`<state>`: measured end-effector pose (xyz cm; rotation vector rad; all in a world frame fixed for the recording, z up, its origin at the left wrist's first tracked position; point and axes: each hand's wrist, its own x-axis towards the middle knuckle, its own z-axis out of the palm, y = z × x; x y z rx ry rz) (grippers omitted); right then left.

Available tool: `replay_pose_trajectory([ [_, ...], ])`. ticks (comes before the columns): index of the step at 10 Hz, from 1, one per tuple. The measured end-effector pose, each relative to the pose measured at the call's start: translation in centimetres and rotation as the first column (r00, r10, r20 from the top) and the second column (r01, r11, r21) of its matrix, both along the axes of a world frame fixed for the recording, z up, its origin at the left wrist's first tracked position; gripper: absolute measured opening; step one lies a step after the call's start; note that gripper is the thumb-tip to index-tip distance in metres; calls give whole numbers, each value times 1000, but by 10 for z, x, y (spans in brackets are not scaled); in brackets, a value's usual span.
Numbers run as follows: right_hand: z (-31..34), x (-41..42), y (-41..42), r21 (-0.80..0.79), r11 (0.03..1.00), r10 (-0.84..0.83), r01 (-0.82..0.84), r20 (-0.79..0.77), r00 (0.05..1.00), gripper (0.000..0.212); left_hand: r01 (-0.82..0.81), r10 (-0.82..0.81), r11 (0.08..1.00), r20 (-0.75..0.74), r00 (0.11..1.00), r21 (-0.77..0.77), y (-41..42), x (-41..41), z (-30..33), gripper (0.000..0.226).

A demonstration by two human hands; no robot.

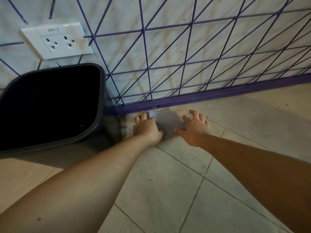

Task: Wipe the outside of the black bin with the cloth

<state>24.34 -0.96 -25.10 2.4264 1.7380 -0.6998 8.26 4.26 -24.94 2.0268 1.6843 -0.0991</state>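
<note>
Pressing flat at frame centre, my left hand (147,128) and right hand (195,126), fingers spread and unclenched, pin a grey cloth (165,122) to the floor (168,182); black bin (50,105) sits left.

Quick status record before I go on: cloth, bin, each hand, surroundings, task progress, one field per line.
cloth: grey cloth lying flat on the tiled floor, near the purple base rail
bin: black bin to the left of the cloth, open top, against the wall below a white socket
left hand: left hand resting on the cloth's left edge, fingers spread
right hand: right hand at the cloth's right edge, fingers spread
progress: cloth not yet lifted; bin untouched
</note>
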Motion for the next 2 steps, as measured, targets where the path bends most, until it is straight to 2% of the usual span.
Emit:
replay_pose_trajectory([
  [1,13,-2,-2,7,1000,22,-22,-59,998,70,14,-15,1000,41,999,23,-8,-7,21,68],
  [2,36,-12,-9,27,998,65,-63,-95,993,73,19,-24,999,153,988,39,-17,-12,47,71],
])
